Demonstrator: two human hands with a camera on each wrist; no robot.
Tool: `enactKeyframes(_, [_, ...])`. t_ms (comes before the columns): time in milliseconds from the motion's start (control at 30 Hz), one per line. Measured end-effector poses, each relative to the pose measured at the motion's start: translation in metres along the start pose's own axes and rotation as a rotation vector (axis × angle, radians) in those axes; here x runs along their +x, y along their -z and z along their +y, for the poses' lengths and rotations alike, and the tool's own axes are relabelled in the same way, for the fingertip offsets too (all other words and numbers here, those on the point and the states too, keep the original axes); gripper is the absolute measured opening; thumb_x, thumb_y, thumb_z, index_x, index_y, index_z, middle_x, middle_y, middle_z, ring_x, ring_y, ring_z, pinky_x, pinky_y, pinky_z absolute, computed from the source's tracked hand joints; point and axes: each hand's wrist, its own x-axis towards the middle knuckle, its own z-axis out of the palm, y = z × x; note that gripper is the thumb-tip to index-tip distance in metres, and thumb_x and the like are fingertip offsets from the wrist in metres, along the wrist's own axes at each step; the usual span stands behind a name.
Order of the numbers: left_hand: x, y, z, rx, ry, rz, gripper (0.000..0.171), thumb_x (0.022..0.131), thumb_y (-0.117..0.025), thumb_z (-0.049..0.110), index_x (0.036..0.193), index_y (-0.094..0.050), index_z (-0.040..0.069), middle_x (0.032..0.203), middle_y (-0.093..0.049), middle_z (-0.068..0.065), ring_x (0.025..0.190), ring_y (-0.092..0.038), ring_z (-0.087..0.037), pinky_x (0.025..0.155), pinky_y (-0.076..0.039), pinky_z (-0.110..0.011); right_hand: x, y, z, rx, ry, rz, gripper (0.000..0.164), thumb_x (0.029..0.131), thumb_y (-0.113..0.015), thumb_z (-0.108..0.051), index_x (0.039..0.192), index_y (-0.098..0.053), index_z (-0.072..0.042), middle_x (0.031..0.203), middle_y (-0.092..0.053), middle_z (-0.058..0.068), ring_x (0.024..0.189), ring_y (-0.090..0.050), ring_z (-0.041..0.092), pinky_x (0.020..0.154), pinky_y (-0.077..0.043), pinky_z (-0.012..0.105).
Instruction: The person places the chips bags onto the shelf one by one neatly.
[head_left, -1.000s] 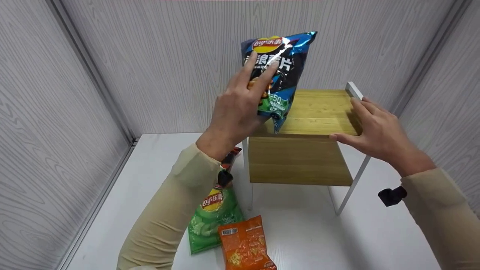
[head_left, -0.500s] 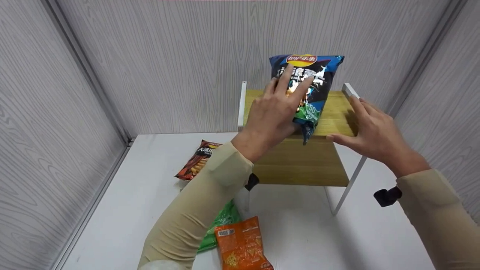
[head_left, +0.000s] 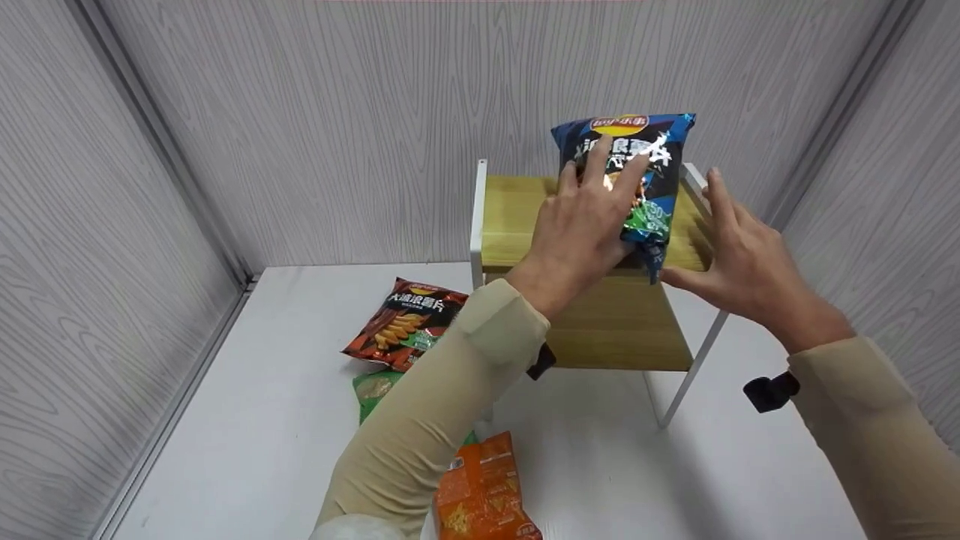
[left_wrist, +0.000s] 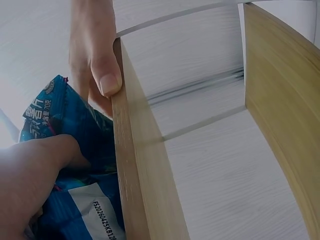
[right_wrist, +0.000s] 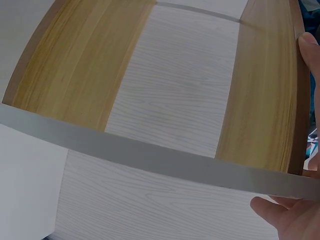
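Note:
My left hand [head_left: 577,229] holds a blue-and-black bag of potato chips [head_left: 664,176] over the top board of a small two-tier shelf [head_left: 514,217]. Its fingers spread over the bag's front, while the left wrist view shows the thumb [left_wrist: 60,155] pressed into the back of the blue bag [left_wrist: 90,125]. Whether the bag's bottom rests on the board I cannot tell. At the shelf's right front corner is my right hand [head_left: 750,262], fingers fairly straight and raised by the white side rail. Its thumb touches the board's front edge [left_wrist: 122,115] in the left wrist view.
Left of the shelf lies a red-and-black chip bag [head_left: 409,319]. A green bag [head_left: 367,386] and an orange snack bag [head_left: 487,487] lie nearer, partly behind my left sleeve. The shelf's lower board [head_left: 622,330] sits beneath the top one. Pale wood-grain walls [head_left: 360,112] enclose the white surface.
My left hand has carried the blue-and-black bag rightward and lower over the top board. The right fingers have lifted slightly from the rail. The red-and-black bag has come into view.

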Motion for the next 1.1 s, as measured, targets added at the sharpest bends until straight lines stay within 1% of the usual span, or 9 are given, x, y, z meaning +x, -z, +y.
enactKeyframes(100, [0.004, -0.002, 0.008, -0.002, -0.005, -0.025, 0.08, 0.09, -0.071, 0.04, 0.156, -0.026, 0.027, 0.163, -0.019, -0.015, 0.14, -0.041, -0.046, 0.099, -0.053, -0.05, -0.001, 0.0, 0.001, 0.009, 0.015, 0.04, 0.121, 0.075, -0.078, -0.056, 0.161, 0.001, -0.026, 0.157, -0.03, 0.027, 0.121, -0.05, 0.056, 0.093, -0.043, 0.073])
enactKeyframes(233, [0.009, -0.004, 0.017, -0.009, 0.002, -0.062, 0.083, 0.088, -0.072, 0.044, 0.156, -0.027, 0.027, 0.164, -0.018, -0.015, 0.142, -0.037, -0.047, 0.099, -0.052, -0.05, -0.001, -0.001, 0.003, 0.029, 0.057, 0.096, 0.12, 0.073, -0.083, -0.05, 0.16, -0.003, -0.029, 0.159, -0.027, 0.022, 0.116, -0.052, 0.057, 0.09, -0.044, 0.073])
enactKeyframes(433, [0.011, -0.009, 0.027, 0.042, 0.035, -0.168, 0.09, 0.088, -0.068, 0.052, 0.159, -0.016, 0.032, 0.167, -0.01, -0.013, 0.147, -0.027, -0.046, 0.105, -0.049, -0.049, -0.003, -0.005, 0.006, 0.081, 0.156, 0.145, 0.117, 0.071, -0.087, -0.041, 0.159, -0.011, -0.027, 0.163, -0.02, 0.014, 0.123, -0.05, 0.055, 0.092, -0.044, 0.073])
enactKeyframes(533, [0.012, -0.011, 0.033, 0.079, 0.049, -0.216, 0.093, 0.089, -0.066, 0.055, 0.16, -0.01, 0.032, 0.167, -0.006, -0.013, 0.149, -0.022, -0.046, 0.107, -0.047, -0.049, -0.005, -0.004, 0.007, 0.102, 0.174, 0.111, 0.114, 0.073, -0.086, -0.037, 0.159, -0.012, -0.027, 0.163, -0.018, 0.011, 0.127, -0.048, 0.052, 0.094, -0.044, 0.072])
enactKeyframes(700, [0.015, -0.013, 0.044, 0.147, 0.072, -0.229, 0.096, 0.088, -0.064, 0.059, 0.16, -0.008, 0.03, 0.167, -0.007, -0.014, 0.148, -0.024, -0.046, 0.108, -0.046, -0.049, -0.008, 0.007, 0.009, 0.107, 0.197, -0.013, 0.113, 0.075, -0.084, -0.031, 0.16, -0.009, -0.028, 0.166, -0.011, 0.007, 0.124, -0.051, 0.049, 0.095, -0.046, 0.068])
enactKeyframes(833, [0.017, -0.015, 0.05, 0.189, 0.099, -0.243, 0.1, 0.086, -0.063, 0.063, 0.16, -0.005, 0.029, 0.167, -0.006, -0.014, 0.148, -0.023, -0.047, 0.109, -0.045, -0.049, -0.011, 0.017, 0.006, 0.096, 0.157, -0.12, 0.114, 0.077, -0.081, -0.035, 0.16, -0.004, -0.03, 0.167, -0.005, 0.005, 0.126, -0.048, 0.05, 0.094, -0.046, 0.069])
enactKeyframes(933, [0.018, -0.015, 0.054, 0.188, 0.119, -0.255, 0.103, 0.085, -0.063, 0.064, 0.16, -0.003, 0.029, 0.168, -0.004, -0.014, 0.148, -0.022, -0.047, 0.11, -0.044, -0.05, -0.01, 0.023, 0.0, 0.099, 0.113, -0.165, 0.111, 0.079, -0.078, -0.037, 0.161, -0.002, -0.029, 0.167, -0.005, 0.005, 0.127, -0.048, 0.048, 0.096, -0.045, 0.069])
enactKeyframes(1033, [0.018, -0.013, 0.054, 0.183, 0.133, -0.271, 0.103, 0.086, -0.065, 0.061, 0.16, 0.0, 0.029, 0.167, -0.002, -0.014, 0.149, -0.022, -0.046, 0.109, -0.044, -0.051, -0.006, 0.023, -0.008, 0.119, 0.09, -0.182, 0.107, 0.082, -0.077, -0.032, 0.161, -0.004, -0.025, 0.166, -0.008, 0.008, 0.128, -0.047, 0.045, 0.099, -0.045, 0.066])
enactKeyframes(1100, [0.018, -0.01, 0.052, 0.155, 0.133, -0.284, 0.104, 0.087, -0.066, 0.057, 0.16, 0.001, 0.029, 0.167, 0.0, -0.015, 0.149, -0.02, -0.046, 0.11, -0.043, -0.052, -0.002, 0.022, -0.013, 0.127, 0.086, -0.185, 0.106, 0.082, -0.077, -0.029, 0.16, -0.007, -0.022, 0.166, -0.01, 0.011, 0.129, -0.045, 0.044, 0.102, -0.044, 0.065])
